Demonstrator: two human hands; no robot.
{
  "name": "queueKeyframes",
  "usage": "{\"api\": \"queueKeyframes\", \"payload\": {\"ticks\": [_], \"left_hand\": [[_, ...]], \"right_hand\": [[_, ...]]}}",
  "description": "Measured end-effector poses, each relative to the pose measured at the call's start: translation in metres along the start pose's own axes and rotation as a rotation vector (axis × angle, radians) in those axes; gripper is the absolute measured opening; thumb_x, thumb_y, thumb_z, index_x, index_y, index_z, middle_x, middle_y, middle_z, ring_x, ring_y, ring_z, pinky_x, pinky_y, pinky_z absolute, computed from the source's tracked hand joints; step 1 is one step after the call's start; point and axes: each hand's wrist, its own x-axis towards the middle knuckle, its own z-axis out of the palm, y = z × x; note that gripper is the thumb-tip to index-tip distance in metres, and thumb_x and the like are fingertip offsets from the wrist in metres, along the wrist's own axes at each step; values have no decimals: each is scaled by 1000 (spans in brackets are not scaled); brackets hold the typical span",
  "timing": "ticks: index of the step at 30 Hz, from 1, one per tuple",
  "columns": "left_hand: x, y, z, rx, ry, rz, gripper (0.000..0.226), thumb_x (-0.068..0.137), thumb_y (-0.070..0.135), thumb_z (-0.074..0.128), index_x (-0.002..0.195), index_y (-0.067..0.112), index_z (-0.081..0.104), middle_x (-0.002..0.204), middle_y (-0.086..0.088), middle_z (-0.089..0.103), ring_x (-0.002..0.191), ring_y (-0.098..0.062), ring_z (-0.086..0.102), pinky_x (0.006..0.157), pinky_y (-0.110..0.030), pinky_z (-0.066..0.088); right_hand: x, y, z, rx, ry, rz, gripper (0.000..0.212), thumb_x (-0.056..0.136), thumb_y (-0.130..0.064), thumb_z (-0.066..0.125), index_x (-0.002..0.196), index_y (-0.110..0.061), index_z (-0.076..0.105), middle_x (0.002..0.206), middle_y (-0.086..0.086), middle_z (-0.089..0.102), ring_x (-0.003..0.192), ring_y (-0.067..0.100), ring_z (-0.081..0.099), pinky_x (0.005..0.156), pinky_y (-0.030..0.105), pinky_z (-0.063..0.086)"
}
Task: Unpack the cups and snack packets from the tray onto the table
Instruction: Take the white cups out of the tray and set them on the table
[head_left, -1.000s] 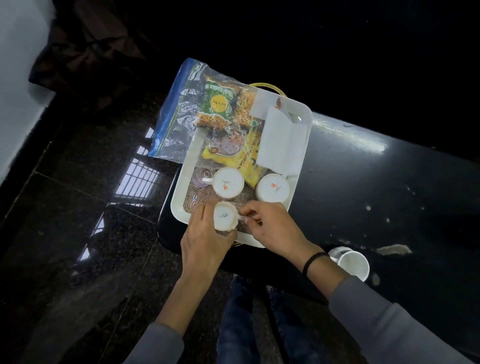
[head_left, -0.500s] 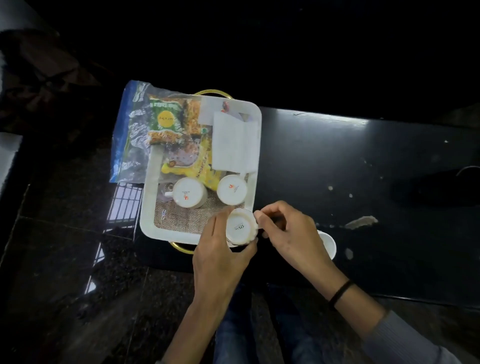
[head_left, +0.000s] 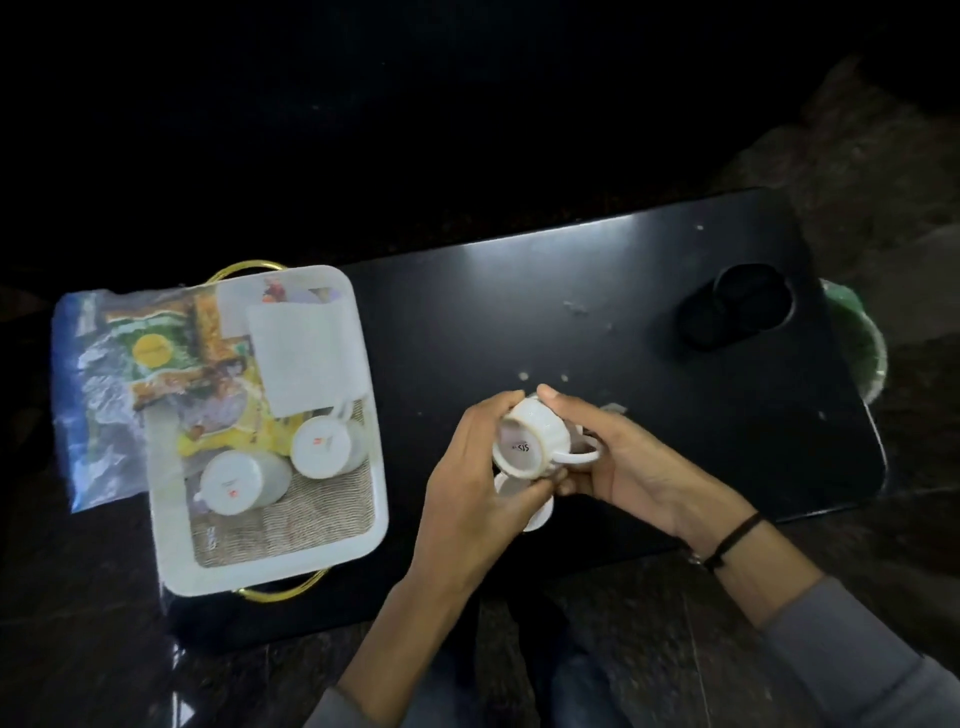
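A white cup (head_left: 530, 439) is held upside down and tilted over the black table (head_left: 649, 291), its base toward me. My left hand (head_left: 467, 493) grips its left side and my right hand (head_left: 623, 457) holds its handle side. Another white cup (head_left: 530, 512) stands on the table just below, mostly hidden by my hands. The white tray (head_left: 171, 540) with gold handles lies at the table's left end. It holds two upturned cups (head_left: 319, 447) (head_left: 234, 483), a white napkin (head_left: 306, 353) and snack packets in a clear bag (head_left: 150, 358).
A black round holder (head_left: 737, 314) sits on the table's far right. A green-rimmed object (head_left: 857, 338) shows past the right edge. Small crumbs and marks dot the tabletop. Dark polished floor surrounds the table, and my legs are below its near edge.
Both hands have carried the cup from the tray's near right corner rightward over the table, above the cup standing there. The view has shifted right, so the tray now appears at the left.
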Motion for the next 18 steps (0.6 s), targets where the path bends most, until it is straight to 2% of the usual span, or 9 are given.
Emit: {"api": "queueKeyframes", "payload": {"ticks": [2,4,5,6,8,10,13,15,18], "left_hand": [[9,4,13,30,-115,-18,72,71,44,85,133,42,47,127,24,58,116,2,57,93,-22,51],[16,2,22,154,-193,3,76,70,53,82,136,41,46,131,23,59,115,3,54,96,-31,51],[18,0,27,237,-218,36,80,70,56,80,139,39,45,134,21,58,115,3,51,100,-31,48],[20,-3,30,317,-245,70,84,69,57,80,143,37,43,137,19,57,117,3,48,104,-30,42],[22,-11,32,441,-306,99,93,69,59,79,148,34,38,144,15,52,128,-5,45,109,-29,32],[19,-20,32,528,-338,86,97,68,64,77,150,33,36,147,13,49,135,-10,42,112,-30,26],[10,-31,32,663,-360,51,99,66,70,73,150,32,35,146,13,48,135,-12,42,110,-32,30],[4,-37,32,727,-371,15,99,67,71,72,149,31,34,146,13,47,133,-13,45,106,-34,35],[-3,-42,32,795,-377,-13,93,69,71,71,146,32,38,142,15,49,126,-12,50,99,-32,41]], "right_hand": [[-6,2,-21,-68,64,-33,63,79,-62,75,100,-2,77,83,22,68,70,29,61,63,34,51],[-12,8,-37,-170,114,-63,63,78,-59,77,104,-1,76,97,30,70,85,41,67,77,49,51],[-16,12,-45,-203,132,-70,59,78,-57,79,105,-6,77,104,24,74,94,39,72,86,50,54],[-19,15,-52,-234,152,-85,53,76,-57,80,106,-13,78,107,13,77,100,28,74,91,43,58],[-22,23,-64,-356,241,-138,44,70,-57,84,104,-31,77,111,-12,74,99,1,71,86,20,54],[-23,31,-76,-642,393,-210,42,67,-55,87,103,-44,68,111,-22,64,99,-11,62,81,13,47],[-25,43,-87,-1014,442,-372,50,68,-51,84,111,-51,58,114,-23,55,101,-6,59,80,17,48],[-25,50,-91,-1229,412,-384,60,69,-47,79,124,-42,57,122,-20,51,106,6,59,80,28,54],[-22,56,-93,-1456,358,-363,70,69,-41,77,134,-35,54,130,-16,50,110,13,56,81,31,55]]}}
